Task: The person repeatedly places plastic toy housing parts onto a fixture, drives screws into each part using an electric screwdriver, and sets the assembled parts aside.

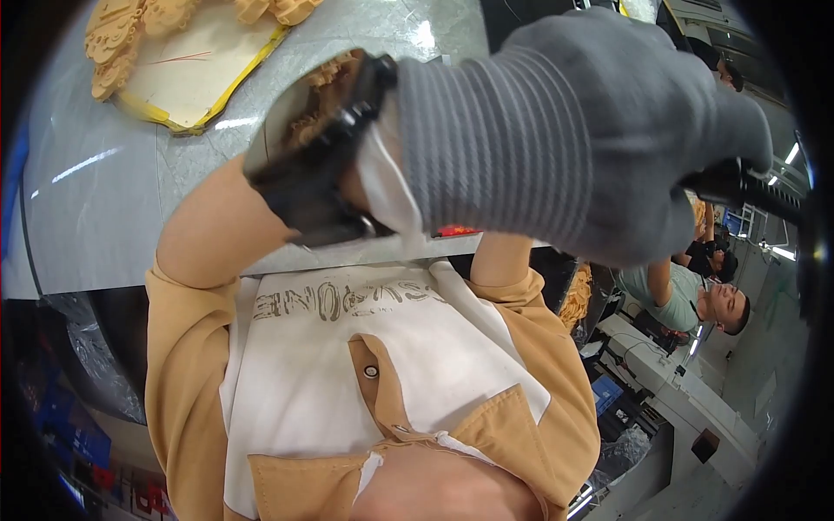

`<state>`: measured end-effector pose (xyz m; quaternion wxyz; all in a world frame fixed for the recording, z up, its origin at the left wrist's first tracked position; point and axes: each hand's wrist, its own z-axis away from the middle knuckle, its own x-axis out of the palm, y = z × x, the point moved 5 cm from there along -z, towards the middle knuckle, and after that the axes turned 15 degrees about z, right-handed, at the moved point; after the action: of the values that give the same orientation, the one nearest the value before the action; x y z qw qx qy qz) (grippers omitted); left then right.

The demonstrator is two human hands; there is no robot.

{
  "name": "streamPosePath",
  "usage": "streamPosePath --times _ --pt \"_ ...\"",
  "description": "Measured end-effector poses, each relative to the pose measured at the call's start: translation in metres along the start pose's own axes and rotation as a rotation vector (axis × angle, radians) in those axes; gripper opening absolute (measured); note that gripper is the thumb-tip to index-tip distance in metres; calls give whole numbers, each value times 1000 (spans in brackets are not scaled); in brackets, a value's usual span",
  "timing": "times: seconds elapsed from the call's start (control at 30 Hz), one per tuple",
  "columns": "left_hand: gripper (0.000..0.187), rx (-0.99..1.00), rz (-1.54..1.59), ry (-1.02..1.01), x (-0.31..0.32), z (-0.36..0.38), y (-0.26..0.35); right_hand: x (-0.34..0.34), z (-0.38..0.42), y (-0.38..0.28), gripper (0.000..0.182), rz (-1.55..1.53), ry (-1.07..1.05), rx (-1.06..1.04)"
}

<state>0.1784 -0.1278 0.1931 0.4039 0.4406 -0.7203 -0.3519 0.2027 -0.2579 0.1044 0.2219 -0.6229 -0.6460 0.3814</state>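
Observation:
My left hand (608, 139), in a grey knitted glove, is raised very close to the camera and fills the upper right. A black watch-like device (321, 165) sits on that wrist. The gloved fingers are closed around a black ribbed piece (747, 187) at the right edge; its far end runs into the dark rim of the view. My right forearm (502, 258) shows only as a short stretch below the glove. My right hand is hidden behind the left one.
On the grey table (95, 221) lies a pale board (187, 82) with a yellow edge, ringed by tan moulded pieces (113, 48). A person (669, 291) in a light green shirt is at the right. Clear plastic wrapping (100, 356) hangs at lower left.

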Motion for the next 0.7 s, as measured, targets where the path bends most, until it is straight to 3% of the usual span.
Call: streamPosePath --times 0.07,0.1,0.17,0.2,0.23,0.3,0.4,0.6,0.63,0.7 --pt "68 -16 41 23 -13 1 -3 0 1 0 28 -1 1 1" --pt "70 -27 62 32 3 -39 0 0 2 1 28 -1 4 4" --pt "72 -54 109 47 -22 -1 -8 3 0 -6 28 4 14 16" --pt "67 36 127 217 -27 10 -24 0 -2 -9 52 148 -145 13" --pt "45 127 -125 235 -38 21 -40 -1 -2 -9 52 148 -147 16" --pt "59 -58 -707 223 -77 59 -114 -2 -2 -11 48 115 -129 12" --pt "53 -33 -662 200 -50 79 -131 1 0 -10 44 65 -101 14" --pt "70 -68 -803 81 -32 88 -153 5 5 -4 35 -13 -55 28" --pt "69 -68 -834 66 -32 89 -155 6 3 -2 44 -20 -101 -39" --pt "69 -69 -862 48 -32 90 -158 8 4 -5 47 59 -130 -43"
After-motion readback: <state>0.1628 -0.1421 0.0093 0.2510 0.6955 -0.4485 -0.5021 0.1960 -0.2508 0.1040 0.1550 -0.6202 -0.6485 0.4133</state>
